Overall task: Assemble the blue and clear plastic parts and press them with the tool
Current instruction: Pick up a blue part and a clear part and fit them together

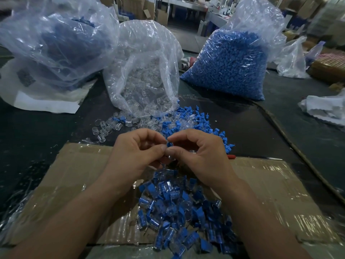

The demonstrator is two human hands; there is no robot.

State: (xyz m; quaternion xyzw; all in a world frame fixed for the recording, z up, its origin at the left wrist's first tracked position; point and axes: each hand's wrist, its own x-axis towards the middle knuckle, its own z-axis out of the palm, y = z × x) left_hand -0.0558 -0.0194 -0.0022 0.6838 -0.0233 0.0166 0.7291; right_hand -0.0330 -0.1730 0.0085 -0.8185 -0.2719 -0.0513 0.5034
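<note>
My left hand (138,152) and my right hand (199,154) meet fingertip to fingertip above a flattened cardboard sheet (78,174). Together they pinch a small blue part (169,144), with a clear part (170,156) just below it between the thumbs. Which hand holds which piece is hard to tell. A heap of joined blue and clear pieces (179,212) lies on the cardboard under my wrists. Loose clear caps (112,126) and loose blue parts (196,120) lie scattered on the dark table beyond my hands. A red handle tip (231,156) peeks out beside my right hand.
An open bag of clear caps (143,75) stands behind the loose parts. A full bag of blue parts (231,62) stands at the back right, another bag with blue parts (56,38) at the back left. A cable (291,144) runs along the table's right side.
</note>
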